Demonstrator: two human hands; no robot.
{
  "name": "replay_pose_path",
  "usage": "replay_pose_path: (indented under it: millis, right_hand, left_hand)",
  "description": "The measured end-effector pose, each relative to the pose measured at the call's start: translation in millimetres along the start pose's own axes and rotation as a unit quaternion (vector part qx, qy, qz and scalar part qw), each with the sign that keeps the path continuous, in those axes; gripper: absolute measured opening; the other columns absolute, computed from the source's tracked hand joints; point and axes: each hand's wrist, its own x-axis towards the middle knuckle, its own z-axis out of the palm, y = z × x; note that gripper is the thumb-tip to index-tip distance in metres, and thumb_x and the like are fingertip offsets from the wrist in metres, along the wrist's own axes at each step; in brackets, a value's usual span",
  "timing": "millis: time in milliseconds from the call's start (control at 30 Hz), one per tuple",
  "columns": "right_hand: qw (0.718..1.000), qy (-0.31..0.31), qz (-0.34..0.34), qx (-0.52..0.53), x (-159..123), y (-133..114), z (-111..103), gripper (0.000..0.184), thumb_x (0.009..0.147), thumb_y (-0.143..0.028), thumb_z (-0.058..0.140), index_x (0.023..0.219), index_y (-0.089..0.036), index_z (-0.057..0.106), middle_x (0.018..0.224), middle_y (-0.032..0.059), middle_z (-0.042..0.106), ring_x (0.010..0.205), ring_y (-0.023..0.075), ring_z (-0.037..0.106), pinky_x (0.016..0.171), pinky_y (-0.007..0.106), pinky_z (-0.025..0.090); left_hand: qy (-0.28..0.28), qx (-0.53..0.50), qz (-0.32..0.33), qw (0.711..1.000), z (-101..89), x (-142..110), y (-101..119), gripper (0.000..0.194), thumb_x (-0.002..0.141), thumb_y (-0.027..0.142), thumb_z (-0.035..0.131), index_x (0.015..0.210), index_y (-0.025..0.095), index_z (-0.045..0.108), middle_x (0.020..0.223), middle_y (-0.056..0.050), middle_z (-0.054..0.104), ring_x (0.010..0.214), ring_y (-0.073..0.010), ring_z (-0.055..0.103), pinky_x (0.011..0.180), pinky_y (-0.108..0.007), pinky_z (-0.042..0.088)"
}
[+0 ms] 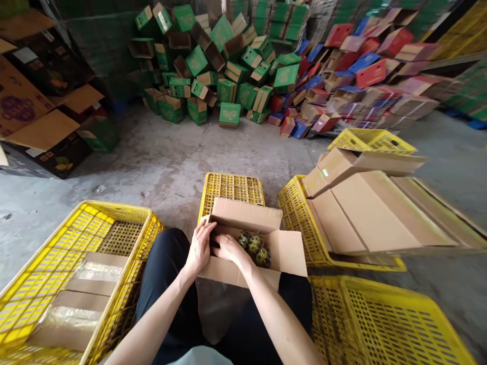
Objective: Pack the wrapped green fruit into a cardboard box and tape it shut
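Note:
An open cardboard box (243, 280) rests in front of me, between my knees and against an upturned yellow crate (233, 186), flaps spread. At its right end lie several round green fruits (254, 248) with dark patches, in what looks like clear wrap. My left hand (200, 247) is closed on the box's left end, fingers over the rim. Inside the box, at the left, is my right hand (230, 252); its fingertips point down and left and are partly hidden, so I cannot make out whether they hold anything.
A yellow crate (85, 205) with taped cardboard boxes (81, 299) stands left. To the right, flattened cardboard (376, 213) lies over another crate (291, 218), with a further yellow crate (403, 314) nearer. Piles of green boxes (228, 91) and red-and-blue boxes (371, 73) lie behind.

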Motion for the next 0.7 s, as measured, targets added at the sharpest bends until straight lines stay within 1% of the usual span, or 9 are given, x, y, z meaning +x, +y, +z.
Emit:
replay_pose_path:
  millis: [67, 100, 167, 233, 333, 433, 533, 600, 700]
  right_hand:
    - [1.000, -0.014, -0.017, 0.014, -3.7, 3.8, -0.1, 0.024, 0.090, -0.024, 0.062, 0.103, -0.026, 0.082, 0.110, 0.0063, 0.081, 0.113, 0.0244, 0.072, 0.098, 0.029, 0.051]
    - [1.000, -0.010, -0.015, 0.019, -9.2, 9.9, -0.9, 0.024, 0.090, -0.021, 0.061, 0.100, -0.025, 0.083, 0.114, 0.0062, 0.081, 0.118, 0.0243, 0.070, 0.103, 0.030, 0.049]
    - [1.000, 0.014, 0.005, 0.020, -25.9, 27.8, -3.1, 0.032, 0.093, -0.017, 0.056, 0.110, -0.025, 0.082, 0.134, 0.0055, 0.074, 0.136, 0.0234, 0.059, 0.116, 0.032, 0.040]
    - [0.998, 0.047, 0.049, 0.016, -45.4, 48.6, -4.5, 0.040, 0.098, -0.017, 0.050, 0.130, -0.022, 0.074, 0.152, 0.0077, 0.060, 0.150, 0.0242, 0.044, 0.125, 0.038, 0.031]
    - [0.988, 0.076, 0.137, 0.009, -67.2, 74.3, -2.0, 0.053, 0.095, -0.017, 0.056, 0.148, -0.011, 0.058, 0.162, 0.0203, 0.045, 0.154, 0.0353, 0.036, 0.124, 0.053, 0.032]
    - [0.983, 0.081, 0.163, 0.016, -72.9, 86.5, 4.5, 0.059, 0.084, -0.006, 0.062, 0.144, -0.010, 0.062, 0.159, 0.0225, 0.047, 0.147, 0.0359, 0.048, 0.121, 0.049, 0.038]
    - [0.985, 0.094, 0.142, 0.033, -70.3, 87.5, 9.9, 0.054, 0.081, 0.002, 0.053, 0.126, -0.017, 0.075, 0.144, 0.0115, 0.066, 0.133, 0.0240, 0.062, 0.118, 0.034, 0.042]
    - [0.984, 0.109, 0.133, 0.042, -69.4, 85.6, 12.6, 0.052, 0.082, 0.003, 0.048, 0.117, -0.021, 0.078, 0.131, 0.0054, 0.074, 0.124, 0.0194, 0.068, 0.114, 0.029, 0.046]
    - [0.975, 0.158, 0.154, 0.037, -70.9, 84.3, 17.6, 0.053, 0.089, -0.002, 0.045, 0.132, -0.018, 0.070, 0.140, 0.0086, 0.068, 0.132, 0.0211, 0.062, 0.118, 0.033, 0.043]
  left_hand:
    - [-0.003, 0.002, -0.001, 1.000, -0.1, -0.4, 0.8, 0.054, 0.099, 0.007, 0.036, 0.147, 0.021, 0.057, 0.149, -0.012, 0.060, 0.152, -0.0282, 0.039, 0.122, -0.057, 0.039]
    - [-0.001, 0.002, -0.001, 1.000, 0.2, -0.5, 1.3, 0.054, 0.099, 0.007, 0.035, 0.146, 0.021, 0.058, 0.148, -0.012, 0.060, 0.152, -0.0278, 0.039, 0.122, -0.057, 0.040]
    - [0.003, 0.003, -0.004, 1.000, 0.9, -0.5, 2.2, 0.054, 0.099, 0.006, 0.034, 0.146, 0.021, 0.058, 0.148, -0.012, 0.060, 0.151, -0.0270, 0.040, 0.122, -0.056, 0.039]
    - [0.006, 0.002, -0.006, 1.000, 1.4, -0.6, 2.8, 0.054, 0.100, 0.006, 0.033, 0.146, 0.021, 0.058, 0.149, -0.012, 0.060, 0.151, -0.0264, 0.040, 0.123, -0.055, 0.039]
    - [0.005, -0.002, -0.005, 1.000, 1.3, -1.0, 3.1, 0.053, 0.101, 0.007, 0.033, 0.146, 0.021, 0.058, 0.148, -0.012, 0.060, 0.152, -0.0261, 0.040, 0.124, -0.055, 0.038]
    - [0.009, -0.008, -0.006, 1.000, 0.9, -1.1, 3.5, 0.053, 0.101, 0.007, 0.032, 0.145, 0.021, 0.059, 0.146, -0.011, 0.062, 0.152, -0.0258, 0.040, 0.123, -0.055, 0.038]
    - [0.009, -0.008, -0.005, 1.000, 0.9, -1.6, 4.1, 0.053, 0.102, 0.007, 0.031, 0.145, 0.021, 0.060, 0.145, -0.011, 0.063, 0.152, -0.0259, 0.040, 0.124, -0.055, 0.038]
    - [0.006, -0.004, -0.001, 1.000, 0.0, -2.2, 5.1, 0.053, 0.102, 0.008, 0.031, 0.145, 0.021, 0.060, 0.146, -0.011, 0.062, 0.152, -0.0265, 0.039, 0.123, -0.055, 0.038]
    - [-0.007, 0.026, 0.002, 1.000, -5.2, -2.3, 10.5, 0.051, 0.102, 0.009, 0.034, 0.145, 0.021, 0.059, 0.145, -0.012, 0.063, 0.151, -0.0282, 0.040, 0.122, -0.057, 0.039]
